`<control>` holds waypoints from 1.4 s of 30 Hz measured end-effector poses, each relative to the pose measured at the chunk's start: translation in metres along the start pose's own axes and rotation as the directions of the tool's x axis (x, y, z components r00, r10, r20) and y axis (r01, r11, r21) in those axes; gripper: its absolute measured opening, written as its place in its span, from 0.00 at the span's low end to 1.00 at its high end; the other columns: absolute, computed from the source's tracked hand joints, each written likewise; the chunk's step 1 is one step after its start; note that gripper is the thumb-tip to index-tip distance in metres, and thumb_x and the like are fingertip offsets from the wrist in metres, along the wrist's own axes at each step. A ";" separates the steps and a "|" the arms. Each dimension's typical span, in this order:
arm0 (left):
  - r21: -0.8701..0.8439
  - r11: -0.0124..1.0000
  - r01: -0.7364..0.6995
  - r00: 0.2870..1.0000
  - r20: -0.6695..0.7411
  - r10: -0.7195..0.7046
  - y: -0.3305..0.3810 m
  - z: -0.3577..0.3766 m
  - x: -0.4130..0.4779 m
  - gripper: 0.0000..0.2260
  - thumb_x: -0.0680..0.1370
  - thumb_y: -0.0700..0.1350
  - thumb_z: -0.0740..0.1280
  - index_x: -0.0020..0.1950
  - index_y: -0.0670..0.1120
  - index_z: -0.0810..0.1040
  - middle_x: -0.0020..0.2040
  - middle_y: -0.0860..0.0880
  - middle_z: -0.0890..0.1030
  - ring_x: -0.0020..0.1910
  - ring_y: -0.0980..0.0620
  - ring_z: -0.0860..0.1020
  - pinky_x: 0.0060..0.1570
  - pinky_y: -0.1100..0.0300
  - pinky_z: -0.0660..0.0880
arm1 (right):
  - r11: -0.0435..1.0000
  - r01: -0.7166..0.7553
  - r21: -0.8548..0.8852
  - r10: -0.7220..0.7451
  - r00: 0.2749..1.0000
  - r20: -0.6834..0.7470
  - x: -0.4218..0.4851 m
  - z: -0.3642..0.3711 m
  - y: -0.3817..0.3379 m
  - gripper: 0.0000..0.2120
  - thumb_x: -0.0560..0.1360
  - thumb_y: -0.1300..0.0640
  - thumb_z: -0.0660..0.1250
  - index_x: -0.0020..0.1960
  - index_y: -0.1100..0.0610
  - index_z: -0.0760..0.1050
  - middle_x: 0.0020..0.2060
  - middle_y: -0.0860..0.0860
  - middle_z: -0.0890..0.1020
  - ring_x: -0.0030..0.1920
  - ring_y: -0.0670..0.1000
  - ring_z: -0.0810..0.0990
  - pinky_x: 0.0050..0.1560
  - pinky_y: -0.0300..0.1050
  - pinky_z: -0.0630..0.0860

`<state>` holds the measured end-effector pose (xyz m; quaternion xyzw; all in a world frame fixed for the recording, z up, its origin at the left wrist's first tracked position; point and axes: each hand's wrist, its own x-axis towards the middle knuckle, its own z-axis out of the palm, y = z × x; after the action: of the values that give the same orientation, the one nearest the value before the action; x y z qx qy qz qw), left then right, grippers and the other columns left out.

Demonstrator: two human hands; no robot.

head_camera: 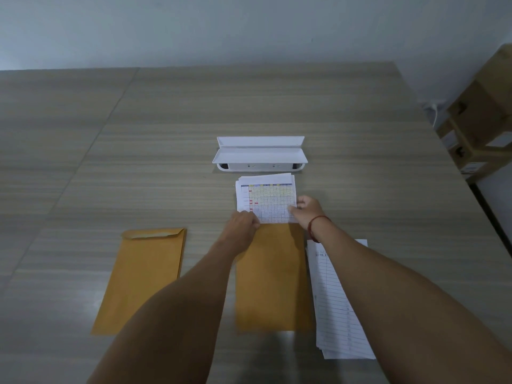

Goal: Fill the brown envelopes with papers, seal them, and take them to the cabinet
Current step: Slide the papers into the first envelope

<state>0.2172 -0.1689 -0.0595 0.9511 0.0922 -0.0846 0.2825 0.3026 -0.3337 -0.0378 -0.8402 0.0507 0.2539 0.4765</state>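
Note:
A brown envelope lies lengthwise on the table in front of me. A folded bundle of papers printed with a coloured grid sticks out of its far mouth. My left hand pinches the bundle's near left corner at the envelope's opening. My right hand, with a red cord on the wrist, grips the bundle's right edge. A second brown envelope lies to the left with its flap folded down, untouched. A stack of lined white papers lies to the right, partly hidden under my right forearm.
A white plastic tray-like holder stands just beyond the papers. The wood-grain table stretches far left and back to a pale wall. Cardboard boxes are stacked off the table's right edge.

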 end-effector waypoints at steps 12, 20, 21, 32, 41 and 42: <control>-0.032 0.999 0.027 0.997 0.067 -0.025 0.000 0.007 -0.005 0.08 0.78 0.40 0.61 0.47 0.40 0.79 0.49 0.43 0.82 0.51 0.44 0.76 0.53 0.51 0.72 | 0.982 0.021 -0.189 -0.008 0.998 0.066 -0.004 0.010 0.018 0.13 0.79 0.63 0.62 0.63 0.63 0.73 0.60 0.58 0.80 0.59 0.58 0.78 0.56 0.47 0.75; -0.025 1.000 0.004 0.998 0.069 -0.002 -0.004 0.002 -0.003 0.09 0.79 0.41 0.61 0.45 0.39 0.78 0.47 0.43 0.81 0.48 0.44 0.75 0.49 0.49 0.74 | 0.957 0.107 -0.271 -0.075 0.989 0.126 -0.005 0.015 0.013 0.17 0.79 0.64 0.60 0.67 0.61 0.72 0.64 0.57 0.77 0.64 0.58 0.76 0.63 0.50 0.74; -0.020 1.000 -0.003 0.998 0.064 0.004 -0.004 0.003 -0.004 0.08 0.79 0.41 0.60 0.45 0.39 0.78 0.46 0.42 0.81 0.47 0.45 0.74 0.48 0.49 0.73 | 0.953 0.106 -0.283 -0.066 0.987 0.146 -0.005 0.014 0.011 0.17 0.79 0.63 0.61 0.68 0.61 0.72 0.65 0.57 0.77 0.64 0.57 0.76 0.64 0.50 0.74; -0.036 0.997 -0.073 0.997 0.025 0.074 0.002 -0.008 -0.006 0.09 0.80 0.38 0.56 0.44 0.41 0.74 0.44 0.44 0.77 0.45 0.46 0.73 0.46 0.50 0.73 | 0.966 0.166 -0.198 -0.158 0.986 0.058 0.012 0.002 -0.033 0.13 0.79 0.64 0.60 0.63 0.61 0.73 0.53 0.55 0.80 0.44 0.49 0.78 0.42 0.42 0.75; -0.031 0.991 -0.132 0.990 -0.055 0.131 0.001 -0.002 -0.010 0.09 0.80 0.38 0.58 0.46 0.37 0.76 0.46 0.40 0.79 0.46 0.42 0.74 0.48 0.48 0.72 | 0.992 0.051 -0.114 -0.043 0.996 0.072 0.004 0.010 -0.007 0.18 0.76 0.61 0.66 0.65 0.61 0.72 0.61 0.56 0.79 0.60 0.56 0.78 0.60 0.49 0.75; -0.036 0.990 -0.138 0.989 -0.057 0.136 0.000 -0.002 -0.010 0.09 0.80 0.38 0.58 0.46 0.37 0.76 0.46 0.40 0.79 0.46 0.41 0.74 0.48 0.47 0.72 | 0.996 0.032 -0.081 -0.024 0.996 0.087 0.005 0.008 -0.007 0.18 0.76 0.62 0.67 0.65 0.61 0.72 0.61 0.56 0.79 0.61 0.56 0.78 0.60 0.49 0.76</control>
<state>0.2073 -0.1690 -0.0556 0.9514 0.0360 -0.0371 0.3037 0.3055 -0.3226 -0.0383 -0.8481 0.0078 0.2850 0.4465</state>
